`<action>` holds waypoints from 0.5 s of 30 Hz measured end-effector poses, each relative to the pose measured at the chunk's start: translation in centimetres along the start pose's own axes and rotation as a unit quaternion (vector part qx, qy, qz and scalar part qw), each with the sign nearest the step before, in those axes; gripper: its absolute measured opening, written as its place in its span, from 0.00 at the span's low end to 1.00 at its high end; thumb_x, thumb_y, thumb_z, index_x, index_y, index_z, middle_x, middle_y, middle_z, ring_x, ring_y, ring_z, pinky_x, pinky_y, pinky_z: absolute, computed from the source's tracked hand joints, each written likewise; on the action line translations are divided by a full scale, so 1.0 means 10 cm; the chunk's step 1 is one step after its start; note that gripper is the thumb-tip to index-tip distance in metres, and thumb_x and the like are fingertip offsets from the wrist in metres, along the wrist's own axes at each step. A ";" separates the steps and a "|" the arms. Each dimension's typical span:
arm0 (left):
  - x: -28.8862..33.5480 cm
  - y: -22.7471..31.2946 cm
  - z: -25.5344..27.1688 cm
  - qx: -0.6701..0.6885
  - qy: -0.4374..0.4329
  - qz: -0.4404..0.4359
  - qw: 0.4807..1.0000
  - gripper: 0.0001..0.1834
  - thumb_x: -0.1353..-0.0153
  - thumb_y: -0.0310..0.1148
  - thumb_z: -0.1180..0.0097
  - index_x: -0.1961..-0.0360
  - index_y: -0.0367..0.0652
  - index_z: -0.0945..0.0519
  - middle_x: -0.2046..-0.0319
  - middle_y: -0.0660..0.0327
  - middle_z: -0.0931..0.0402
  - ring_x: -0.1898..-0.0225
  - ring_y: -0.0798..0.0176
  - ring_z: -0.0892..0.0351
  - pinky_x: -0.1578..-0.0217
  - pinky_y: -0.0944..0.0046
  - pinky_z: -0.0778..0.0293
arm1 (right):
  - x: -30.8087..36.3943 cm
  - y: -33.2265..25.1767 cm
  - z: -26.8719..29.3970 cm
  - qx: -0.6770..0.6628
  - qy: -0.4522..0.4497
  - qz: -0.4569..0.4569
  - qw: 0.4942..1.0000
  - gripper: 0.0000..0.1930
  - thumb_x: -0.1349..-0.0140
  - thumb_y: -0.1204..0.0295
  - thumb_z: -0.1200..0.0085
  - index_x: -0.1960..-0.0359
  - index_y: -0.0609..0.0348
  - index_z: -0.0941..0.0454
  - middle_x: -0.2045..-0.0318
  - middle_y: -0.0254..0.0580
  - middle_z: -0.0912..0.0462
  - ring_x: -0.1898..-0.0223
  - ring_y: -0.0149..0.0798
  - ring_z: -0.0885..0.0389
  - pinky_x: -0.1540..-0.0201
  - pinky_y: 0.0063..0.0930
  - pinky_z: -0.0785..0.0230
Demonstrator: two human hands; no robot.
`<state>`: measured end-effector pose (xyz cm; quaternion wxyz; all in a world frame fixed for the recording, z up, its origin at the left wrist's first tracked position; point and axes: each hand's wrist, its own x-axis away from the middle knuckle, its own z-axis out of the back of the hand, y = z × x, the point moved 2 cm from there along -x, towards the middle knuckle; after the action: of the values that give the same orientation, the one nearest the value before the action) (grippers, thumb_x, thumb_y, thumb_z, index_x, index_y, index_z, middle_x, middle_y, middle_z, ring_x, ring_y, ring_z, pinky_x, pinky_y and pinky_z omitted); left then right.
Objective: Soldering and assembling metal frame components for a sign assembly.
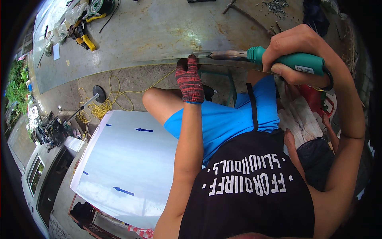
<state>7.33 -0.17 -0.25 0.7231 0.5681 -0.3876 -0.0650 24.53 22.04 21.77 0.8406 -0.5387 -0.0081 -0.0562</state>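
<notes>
My right hand [296,53], bare, is closed around the green handle of a soldering iron [254,55], whose metal shaft points left along the table's near edge. The iron's tip ends just right of my left hand [190,81], which wears a red and black knit glove. The left fingers are closed together at the edge of the worn metal-topped table [147,38]. A thin, pale strip seems to lie at the fingertips, too small to make out. A dark cord leaves the back of the handle by my right wrist.
Yellow-handled pliers [85,40] and a green wire spool [99,6] lie at the table's far left. A stick [250,18] and grey pellets [276,7] lie far right. Yellow cord [101,111] coils on the floor. Another person's arm [292,147] shows at right.
</notes>
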 end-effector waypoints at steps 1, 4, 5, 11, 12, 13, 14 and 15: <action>0.00 0.00 0.00 0.000 0.000 0.000 1.000 0.18 0.28 0.42 0.40 0.61 0.34 0.21 0.66 0.57 0.21 0.65 0.64 0.24 0.60 0.62 0.23 | 0.00 0.00 0.00 0.001 -0.002 -0.006 1.000 0.08 0.43 0.72 0.40 0.66 0.64 0.17 0.72 0.44 0.15 0.71 0.42 0.15 0.63 0.33 0.22; -0.01 -0.03 0.01 -0.010 0.009 0.009 1.000 0.18 0.28 0.42 0.40 0.61 0.34 0.21 0.66 0.57 0.21 0.65 0.64 0.24 0.60 0.61 0.23 | 0.01 0.00 -0.02 0.005 0.004 -0.012 1.000 0.08 0.43 0.71 0.39 0.66 0.63 0.17 0.72 0.44 0.15 0.71 0.42 0.15 0.63 0.33 0.22; -0.01 -0.04 0.01 -0.014 0.007 0.007 1.000 0.18 0.28 0.42 0.40 0.60 0.34 0.21 0.66 0.57 0.21 0.65 0.64 0.24 0.60 0.62 0.23 | 0.01 0.00 -0.01 0.005 0.004 -0.013 1.000 0.08 0.43 0.71 0.39 0.66 0.63 0.17 0.72 0.44 0.15 0.71 0.42 0.15 0.63 0.33 0.22; -0.04 -0.10 0.07 -0.046 -0.013 0.013 0.999 0.23 0.28 0.46 0.41 0.48 0.33 0.23 0.57 0.54 0.18 0.60 0.60 0.16 0.57 0.61 0.19 | -0.01 -0.02 0.00 0.004 -0.001 -0.017 1.000 0.09 0.43 0.70 0.39 0.65 0.63 0.17 0.72 0.44 0.15 0.70 0.42 0.14 0.62 0.33 0.22; -0.04 -0.11 0.07 -0.049 -0.013 0.019 0.999 0.24 0.28 0.46 0.41 0.47 0.33 0.23 0.57 0.54 0.18 0.60 0.60 0.15 0.57 0.62 0.19 | -0.01 -0.01 0.00 0.003 0.001 -0.013 1.000 0.09 0.43 0.69 0.39 0.65 0.63 0.17 0.72 0.44 0.15 0.70 0.42 0.14 0.62 0.33 0.22; -0.04 -0.11 0.07 -0.049 -0.014 0.019 0.999 0.24 0.28 0.46 0.41 0.47 0.33 0.23 0.57 0.54 0.18 0.60 0.60 0.15 0.57 0.62 0.19 | -0.01 -0.01 0.00 0.002 0.004 -0.010 1.000 0.09 0.42 0.69 0.39 0.66 0.63 0.17 0.72 0.45 0.15 0.70 0.42 0.14 0.62 0.33 0.22; -0.04 -0.11 0.07 -0.052 -0.013 0.018 0.998 0.24 0.28 0.47 0.41 0.47 0.33 0.23 0.58 0.54 0.18 0.60 0.60 0.15 0.58 0.62 0.20 | -0.01 -0.01 0.00 0.002 0.004 -0.010 1.000 0.09 0.42 0.69 0.39 0.66 0.63 0.17 0.72 0.45 0.15 0.70 0.42 0.14 0.62 0.33 0.22; -0.04 -0.11 0.07 -0.054 -0.013 0.018 0.998 0.25 0.29 0.47 0.41 0.47 0.33 0.23 0.58 0.54 0.18 0.59 0.60 0.15 0.58 0.62 0.20 | 0.00 -0.01 -0.01 0.005 0.001 -0.013 1.000 0.09 0.42 0.69 0.39 0.66 0.63 0.17 0.72 0.45 0.15 0.70 0.43 0.14 0.62 0.33 0.22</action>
<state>6.98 -0.88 -1.34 0.7489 0.5198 -0.4031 -0.0801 24.47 21.92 21.86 0.8426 -0.5340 -0.0151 -0.0677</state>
